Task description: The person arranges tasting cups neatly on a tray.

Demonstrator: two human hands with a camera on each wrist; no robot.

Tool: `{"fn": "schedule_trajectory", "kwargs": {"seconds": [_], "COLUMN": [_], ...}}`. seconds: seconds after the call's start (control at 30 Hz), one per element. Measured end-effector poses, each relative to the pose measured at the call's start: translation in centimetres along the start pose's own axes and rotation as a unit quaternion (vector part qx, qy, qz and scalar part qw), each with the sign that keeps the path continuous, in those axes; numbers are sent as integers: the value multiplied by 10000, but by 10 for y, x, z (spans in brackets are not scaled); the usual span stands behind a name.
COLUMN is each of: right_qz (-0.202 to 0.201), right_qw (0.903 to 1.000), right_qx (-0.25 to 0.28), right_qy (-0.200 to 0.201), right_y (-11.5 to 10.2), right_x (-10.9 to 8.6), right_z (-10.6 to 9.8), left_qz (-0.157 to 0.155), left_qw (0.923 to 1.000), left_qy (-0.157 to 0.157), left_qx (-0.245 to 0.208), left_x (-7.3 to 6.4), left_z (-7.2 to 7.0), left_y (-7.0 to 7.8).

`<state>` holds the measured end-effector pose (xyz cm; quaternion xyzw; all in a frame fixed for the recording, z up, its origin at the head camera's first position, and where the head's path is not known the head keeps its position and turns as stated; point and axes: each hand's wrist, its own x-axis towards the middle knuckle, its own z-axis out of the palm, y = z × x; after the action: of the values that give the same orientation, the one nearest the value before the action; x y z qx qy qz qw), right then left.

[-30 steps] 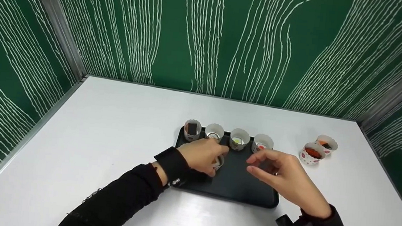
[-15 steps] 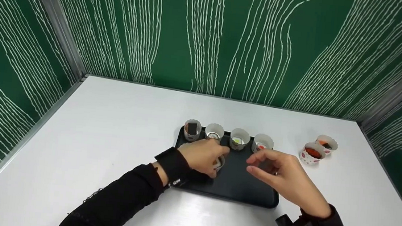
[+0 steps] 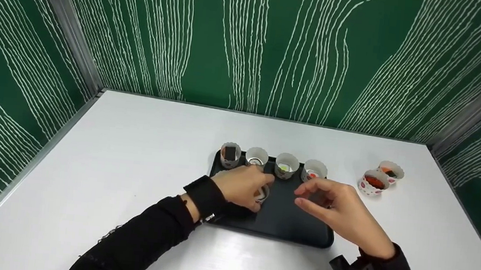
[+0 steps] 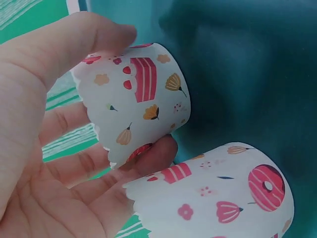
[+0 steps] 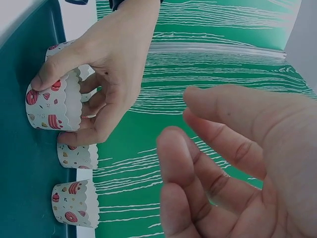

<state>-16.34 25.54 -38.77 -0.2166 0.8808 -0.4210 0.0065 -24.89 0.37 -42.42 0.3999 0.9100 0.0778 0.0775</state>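
Note:
My left hand [image 3: 242,185] grips a white paper baking cup [image 3: 263,194] by its sides, and the hand covers most of it in the head view. The left wrist view shows this cup [image 4: 136,101] printed with cake slices and flowers, thumb on one side and fingertips on the other. A second printed cup [image 4: 223,196] is close beside the fingers there. The black tray [image 3: 285,221] lies under the held cup. Over the tray's right part hovers my right hand [image 3: 341,207], fingers loosely bent and thumb apart, with nothing between them.
Along the tray's far edge stand several baking cups: one with a dark block [image 3: 230,155], one with a yellow-green bit [image 3: 286,167], one with something red [image 3: 314,172]. To the right on the white table [image 3: 144,135] are two filled cups, one red [image 3: 374,183], one orange and black [image 3: 390,172].
The cup in my left hand has shifted very slightly, its visible inner side looking a little different. Both hands stay almost where they were.

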Motion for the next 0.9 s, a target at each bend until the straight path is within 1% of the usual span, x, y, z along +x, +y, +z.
{"fn": "schedule_trajectory", "kwargs": {"seconds": [0.1,0.23,0.33,0.43,0.67,0.83,0.9], "right_qz": [-5,-50,-47,11,116,180,192], "right_qw": [10000,9999,9998,9997,9994,9993,9992], "right_qx": [-32,-104,-174,-233,-297,-299,-306], "right_qy": [4,37,63,88,117,162,180], "right_y": [0,2,3,3,5,6,7], "right_x": [1,1,2,1,2,2,2], "right_z": [0,0,-1,-2,-4,-5,-6], "left_qz": [31,62,125,172,268,345,287], "left_qw": [9999,9993,9980,9955,9863,9761,9725], "left_qy": [111,319,564,885,1538,2059,2236], "left_qx": [-33,-188,-258,-274,-531,-603,-581], "left_x": [-1,-5,-8,-15,-34,-49,-56], "left_z": [-3,-6,-9,-12,-19,-21,-22], "left_y": [0,0,-1,0,0,-1,0]}}
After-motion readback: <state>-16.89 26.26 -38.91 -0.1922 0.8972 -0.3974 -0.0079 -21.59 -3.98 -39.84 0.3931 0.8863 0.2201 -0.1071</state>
